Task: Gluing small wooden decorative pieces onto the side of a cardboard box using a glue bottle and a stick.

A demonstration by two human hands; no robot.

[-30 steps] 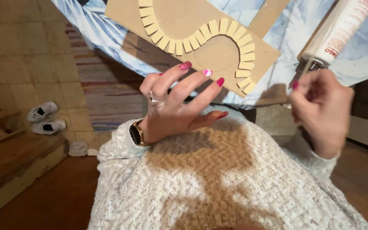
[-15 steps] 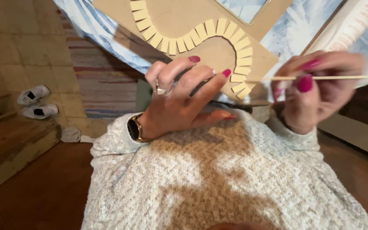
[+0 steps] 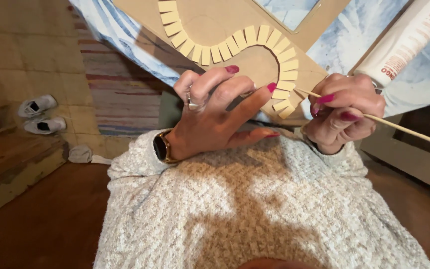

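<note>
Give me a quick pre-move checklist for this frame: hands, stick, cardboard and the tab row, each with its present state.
1. Left hand steadies the cardboard sheet: ok, fingertips rest on it.
2. Right hand grips the thin wooden stick: ok, pinched between fingers.
3. Stick tip at the lower end of the curved row of cardboard tabs: ok, it points at the last tabs.
4. Glue on the stick tip: cannot tell, too small.
5. Last tabs lying flat: cannot tell, partly hidden by fingers.
6. White tube beside the right hand: ok, whether capped cannot tell.
</note>
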